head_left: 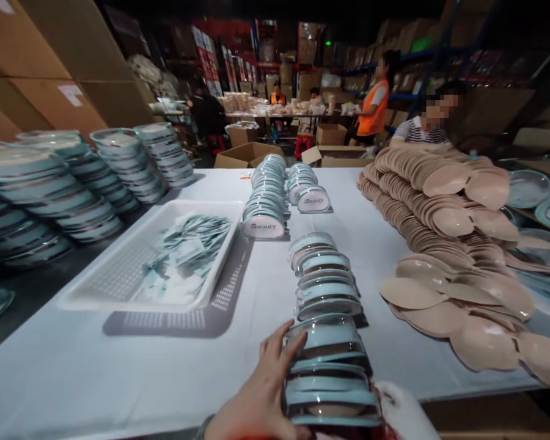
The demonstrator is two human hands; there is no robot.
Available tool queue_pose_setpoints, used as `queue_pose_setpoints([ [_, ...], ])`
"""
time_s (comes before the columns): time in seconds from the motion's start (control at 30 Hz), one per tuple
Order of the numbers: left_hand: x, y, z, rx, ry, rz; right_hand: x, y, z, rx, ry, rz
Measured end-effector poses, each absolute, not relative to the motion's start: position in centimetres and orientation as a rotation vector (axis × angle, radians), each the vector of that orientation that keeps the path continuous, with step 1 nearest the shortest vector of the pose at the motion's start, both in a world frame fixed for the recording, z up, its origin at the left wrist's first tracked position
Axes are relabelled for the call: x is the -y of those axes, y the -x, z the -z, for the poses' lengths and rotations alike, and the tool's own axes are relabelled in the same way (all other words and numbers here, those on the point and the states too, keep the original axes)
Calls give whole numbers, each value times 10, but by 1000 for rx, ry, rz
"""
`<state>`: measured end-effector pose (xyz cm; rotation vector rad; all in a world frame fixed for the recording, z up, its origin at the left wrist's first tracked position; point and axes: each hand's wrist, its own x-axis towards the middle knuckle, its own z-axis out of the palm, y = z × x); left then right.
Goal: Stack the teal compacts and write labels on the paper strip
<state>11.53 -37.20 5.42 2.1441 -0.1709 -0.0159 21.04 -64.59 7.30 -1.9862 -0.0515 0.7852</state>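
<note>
Cases (326, 333) stand in a row at lower centre, the left hand (263, 382) spread against their left side; I cannot tell the right hand's state. Beyond, labelled cases (263, 228) look finished; packets (187, 252) at centre left and beige pads (444, 182) at right seemingly remain.

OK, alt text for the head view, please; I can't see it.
The left hand is spread at the near end of a row of pale blue pouches on a white-covered table. A white basket of packets sits to the left, piled beige pieces to the right. People are behind.
</note>
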Motion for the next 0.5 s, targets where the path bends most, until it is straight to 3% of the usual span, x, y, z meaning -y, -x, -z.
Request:
queue_pose_setpoints([
  [0.17,372,-111,-73,289,-2300,-43,637,-218,-115,158,1796,-1075],
  [0.27,371,-110,-77,293,-2368,-10,638,-231,-135,384,1862,-1092],
  [0.5,384,-97,-32,16,-2278,-367,636,-249,-104,265,2123,-1132],
])
